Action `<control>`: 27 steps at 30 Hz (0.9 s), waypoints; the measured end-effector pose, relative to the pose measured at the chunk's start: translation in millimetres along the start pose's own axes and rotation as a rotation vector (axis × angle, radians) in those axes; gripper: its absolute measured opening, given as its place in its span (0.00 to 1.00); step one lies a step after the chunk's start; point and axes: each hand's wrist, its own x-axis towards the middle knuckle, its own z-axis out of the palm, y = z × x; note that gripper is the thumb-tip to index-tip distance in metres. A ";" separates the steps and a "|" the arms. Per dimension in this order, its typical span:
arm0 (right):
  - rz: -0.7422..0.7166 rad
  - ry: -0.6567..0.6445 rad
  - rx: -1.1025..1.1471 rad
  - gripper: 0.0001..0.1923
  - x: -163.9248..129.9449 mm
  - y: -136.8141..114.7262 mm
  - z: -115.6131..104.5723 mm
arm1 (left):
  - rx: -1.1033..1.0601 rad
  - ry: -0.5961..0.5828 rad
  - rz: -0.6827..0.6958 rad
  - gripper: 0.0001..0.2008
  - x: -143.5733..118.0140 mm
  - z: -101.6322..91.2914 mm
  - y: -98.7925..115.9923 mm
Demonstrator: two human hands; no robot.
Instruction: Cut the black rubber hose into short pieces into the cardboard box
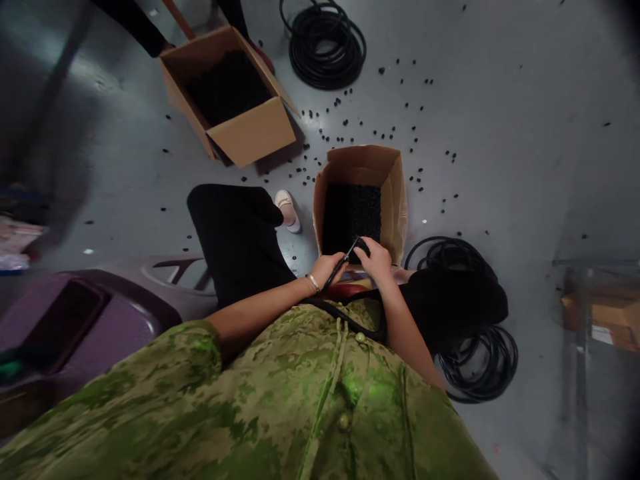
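Note:
My left hand (327,267) grips a thin black hose (345,260) that runs up from my lap toward the box. Close beside it, my right hand (376,257) holds a dark tool or piece at the hose's tip; which one I cannot tell. Both hands hover over the near rim of an open cardboard box (395,193) filled with small black pieces. The hose trails back over my green camouflage shirt.
A second cardboard box (250,133) of black pieces stands farther left. Black hose coils lie at the top (325,43) and by my right leg (480,360). Small black pieces (380,70) scatter the grey floor. A purple plastic chair (100,313) is at left.

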 end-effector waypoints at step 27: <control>0.367 -0.798 1.131 0.15 21.7 -33.7 23.3 | 0.160 0.184 0.051 0.14 -62.6 -71.4 -24.7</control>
